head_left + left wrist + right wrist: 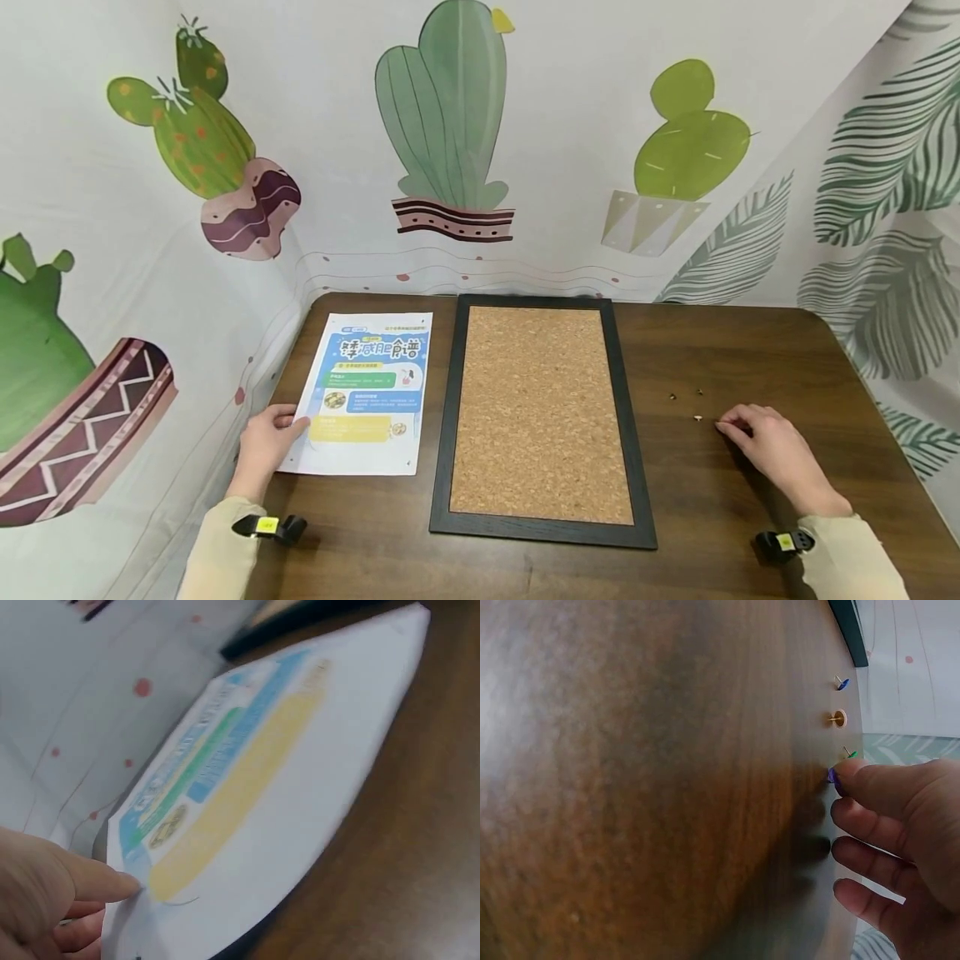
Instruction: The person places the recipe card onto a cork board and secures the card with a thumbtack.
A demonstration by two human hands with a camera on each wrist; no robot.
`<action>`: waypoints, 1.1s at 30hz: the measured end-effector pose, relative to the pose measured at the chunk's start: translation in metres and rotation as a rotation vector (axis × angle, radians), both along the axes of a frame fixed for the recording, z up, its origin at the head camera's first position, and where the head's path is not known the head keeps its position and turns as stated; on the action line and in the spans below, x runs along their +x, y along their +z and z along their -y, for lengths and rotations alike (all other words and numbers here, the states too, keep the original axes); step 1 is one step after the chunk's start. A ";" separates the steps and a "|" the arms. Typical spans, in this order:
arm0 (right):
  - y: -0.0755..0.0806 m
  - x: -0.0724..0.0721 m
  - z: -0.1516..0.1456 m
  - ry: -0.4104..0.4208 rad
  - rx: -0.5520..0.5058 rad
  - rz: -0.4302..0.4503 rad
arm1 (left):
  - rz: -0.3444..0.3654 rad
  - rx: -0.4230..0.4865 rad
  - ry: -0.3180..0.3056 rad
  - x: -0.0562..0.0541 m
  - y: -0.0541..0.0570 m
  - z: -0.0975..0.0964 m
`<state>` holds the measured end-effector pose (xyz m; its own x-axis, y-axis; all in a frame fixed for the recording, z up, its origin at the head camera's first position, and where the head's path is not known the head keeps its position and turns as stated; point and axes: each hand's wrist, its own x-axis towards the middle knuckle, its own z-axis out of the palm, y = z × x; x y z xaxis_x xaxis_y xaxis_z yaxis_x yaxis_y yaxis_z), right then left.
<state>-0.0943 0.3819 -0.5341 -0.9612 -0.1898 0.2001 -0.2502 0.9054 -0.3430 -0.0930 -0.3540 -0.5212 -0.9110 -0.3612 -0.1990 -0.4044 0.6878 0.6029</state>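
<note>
On the left of the table lies a printed paper sheet [367,458] with blue, green and yellow blocks. My left hand [264,443] pinches its left edge, thumb on top and fingers beneath; the sheet is lifted there in the left wrist view. At the right side of the table, my right hand [780,454] pinches a purple thumbtack [832,775] between thumb and forefinger, partly hidden by the thumb. Beyond it lie a blue thumbtack [844,684], a pinkish-gold thumbtack [841,718] and a green thumbtack [852,754], their pins showing.
A cork board [540,417] in a black frame [543,531] lies in the middle of the brown table [375,533], between the sheet and the thumbtacks. A white cloth [570,125] printed with cacti and leaves hangs behind the table and along its sides.
</note>
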 end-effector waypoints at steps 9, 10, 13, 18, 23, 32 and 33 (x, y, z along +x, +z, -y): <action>0.003 0.001 0.002 -0.009 -0.014 0.008 | 0.014 0.100 -0.005 0.000 0.000 0.011; 0.004 0.001 0.002 -0.009 -0.015 0.009 | 0.018 0.112 -0.009 0.000 0.000 0.012; 0.005 0.002 0.003 -0.010 -0.017 0.014 | 0.031 0.152 -0.020 0.000 -0.001 0.016; 0.007 0.002 0.003 -0.013 -0.018 0.016 | 0.041 0.207 -0.030 -0.002 -0.001 0.021; 0.008 0.002 0.003 -0.022 -0.018 0.020 | 0.050 0.193 -0.026 -0.002 -0.001 0.023; 0.006 0.002 0.002 -0.028 -0.017 0.015 | 0.030 0.152 -0.069 -0.004 -0.003 0.023; 0.006 0.003 0.002 -0.028 -0.015 0.011 | 0.027 0.156 -0.069 -0.004 -0.004 0.023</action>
<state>-0.0916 0.3804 -0.5283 -0.9683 -0.1594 0.1923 -0.2206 0.9067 -0.3594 -0.0975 -0.3773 -0.5249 -0.9259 -0.2613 -0.2727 -0.3774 0.6135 0.6936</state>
